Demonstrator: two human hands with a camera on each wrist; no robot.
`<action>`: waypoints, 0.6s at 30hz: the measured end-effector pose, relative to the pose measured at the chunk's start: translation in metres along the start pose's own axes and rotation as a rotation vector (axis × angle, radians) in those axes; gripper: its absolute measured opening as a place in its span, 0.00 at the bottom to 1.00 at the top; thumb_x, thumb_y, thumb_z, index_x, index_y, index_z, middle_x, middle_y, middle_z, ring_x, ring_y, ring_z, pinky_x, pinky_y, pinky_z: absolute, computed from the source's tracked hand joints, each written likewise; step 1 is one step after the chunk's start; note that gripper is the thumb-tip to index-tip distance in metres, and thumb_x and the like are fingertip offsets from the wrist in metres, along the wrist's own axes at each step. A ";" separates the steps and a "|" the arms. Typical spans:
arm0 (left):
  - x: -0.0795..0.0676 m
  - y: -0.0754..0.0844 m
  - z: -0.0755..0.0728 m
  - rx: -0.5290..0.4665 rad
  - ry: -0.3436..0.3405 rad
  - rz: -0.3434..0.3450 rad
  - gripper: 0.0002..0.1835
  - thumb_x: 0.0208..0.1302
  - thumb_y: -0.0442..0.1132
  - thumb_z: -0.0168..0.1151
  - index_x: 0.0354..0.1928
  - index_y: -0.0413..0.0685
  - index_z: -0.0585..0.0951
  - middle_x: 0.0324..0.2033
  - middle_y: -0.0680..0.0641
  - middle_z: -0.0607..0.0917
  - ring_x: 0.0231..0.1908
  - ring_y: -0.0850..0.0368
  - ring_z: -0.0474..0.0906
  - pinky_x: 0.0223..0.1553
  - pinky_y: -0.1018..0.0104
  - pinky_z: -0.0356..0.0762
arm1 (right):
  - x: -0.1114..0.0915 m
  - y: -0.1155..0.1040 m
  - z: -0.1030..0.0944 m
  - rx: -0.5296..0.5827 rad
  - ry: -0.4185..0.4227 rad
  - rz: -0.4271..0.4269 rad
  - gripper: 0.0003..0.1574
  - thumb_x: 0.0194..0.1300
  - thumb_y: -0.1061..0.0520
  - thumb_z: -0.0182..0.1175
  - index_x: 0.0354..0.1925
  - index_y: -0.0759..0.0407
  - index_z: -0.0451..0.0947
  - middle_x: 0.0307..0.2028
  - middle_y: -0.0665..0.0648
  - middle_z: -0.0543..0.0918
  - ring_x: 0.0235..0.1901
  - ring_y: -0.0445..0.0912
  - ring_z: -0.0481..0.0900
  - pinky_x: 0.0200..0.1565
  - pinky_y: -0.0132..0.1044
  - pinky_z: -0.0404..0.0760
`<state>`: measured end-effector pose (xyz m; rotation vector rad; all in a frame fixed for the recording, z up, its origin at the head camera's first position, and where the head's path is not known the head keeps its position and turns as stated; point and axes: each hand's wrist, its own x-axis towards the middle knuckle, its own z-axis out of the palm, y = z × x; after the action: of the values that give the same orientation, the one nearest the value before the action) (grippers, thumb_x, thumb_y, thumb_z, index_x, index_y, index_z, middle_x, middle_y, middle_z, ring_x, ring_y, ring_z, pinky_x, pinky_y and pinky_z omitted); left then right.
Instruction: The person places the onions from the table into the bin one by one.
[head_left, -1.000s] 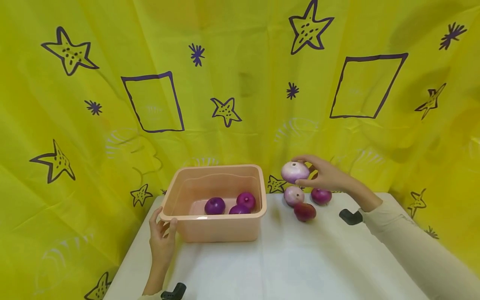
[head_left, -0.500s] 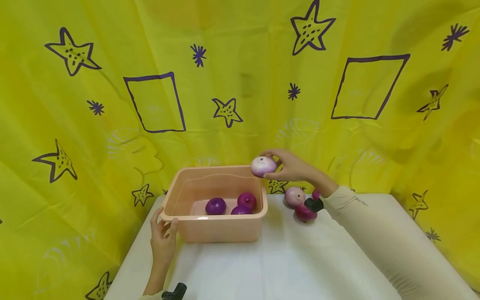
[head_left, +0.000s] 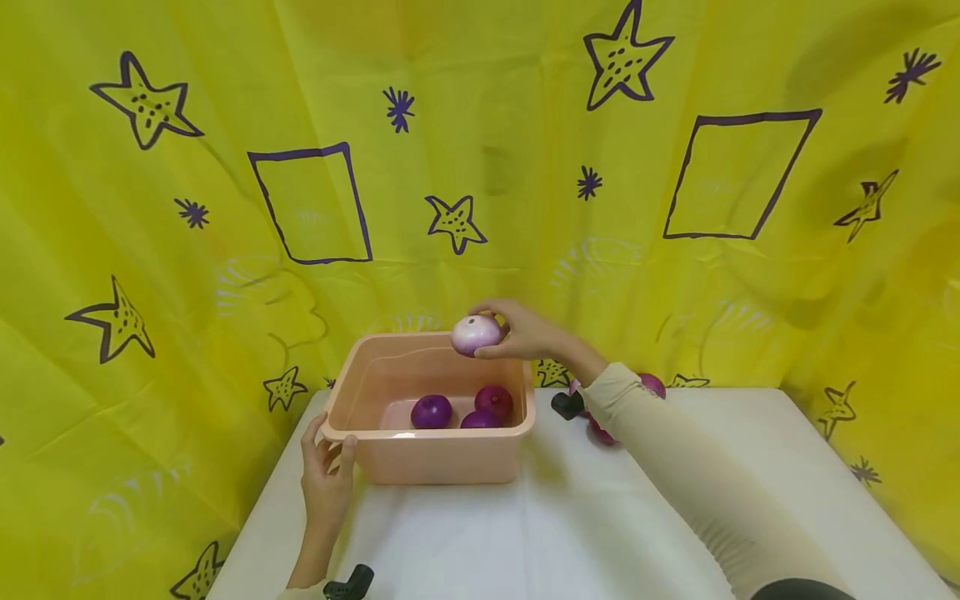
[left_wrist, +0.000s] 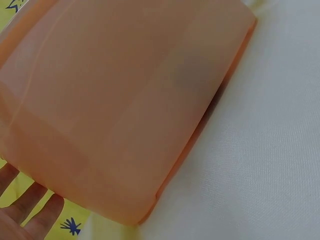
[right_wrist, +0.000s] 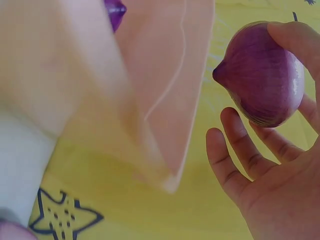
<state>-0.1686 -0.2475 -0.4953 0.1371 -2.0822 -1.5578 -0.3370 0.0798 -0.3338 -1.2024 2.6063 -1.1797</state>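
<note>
Yellow star-printed curtain [head_left: 502,150] behind a white table [head_left: 600,533]. Head view: one peach bin [head_left: 435,460] contains three purple onions [head_left: 431,412]; at least two others [head_left: 652,384] lie partly hidden behind the right sleeve [head_left: 682,458]. The left hand [head_left: 327,487] grips the bin's near-left corner; the right hand [head_left: 527,333] pinches one purple-white onion [head_left: 474,335] above the bin. Left wrist view: three fingers [left_wrist: 47,212] beside the bin. Right wrist view: the onion sits between thumb and fingers, little finger clear.
</note>
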 end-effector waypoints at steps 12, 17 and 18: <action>-0.001 0.001 0.000 0.005 0.009 -0.002 0.33 0.77 0.41 0.59 0.78 0.59 0.58 0.73 0.41 0.70 0.53 0.65 0.75 0.47 0.84 0.75 | 0.025 -0.011 0.031 0.024 -0.077 0.011 0.37 0.58 0.51 0.77 0.63 0.55 0.75 0.55 0.57 0.79 0.51 0.52 0.78 0.51 0.39 0.83; -0.001 0.002 0.000 -0.001 0.006 -0.012 0.34 0.77 0.42 0.59 0.78 0.59 0.57 0.73 0.41 0.69 0.54 0.65 0.74 0.47 0.85 0.74 | 0.029 -0.010 0.038 0.016 -0.101 0.038 0.37 0.59 0.50 0.77 0.63 0.53 0.74 0.55 0.58 0.79 0.52 0.51 0.78 0.53 0.39 0.82; -0.001 0.003 0.000 -0.003 0.003 -0.013 0.34 0.77 0.42 0.59 0.78 0.59 0.57 0.73 0.41 0.69 0.54 0.66 0.74 0.47 0.84 0.74 | 0.029 -0.010 0.039 0.010 -0.103 0.040 0.38 0.59 0.50 0.76 0.64 0.54 0.73 0.55 0.58 0.79 0.52 0.51 0.78 0.53 0.39 0.82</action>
<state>-0.1674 -0.2460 -0.4933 0.1521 -2.0798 -1.5676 -0.3386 0.0324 -0.3474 -1.1702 2.5342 -1.0924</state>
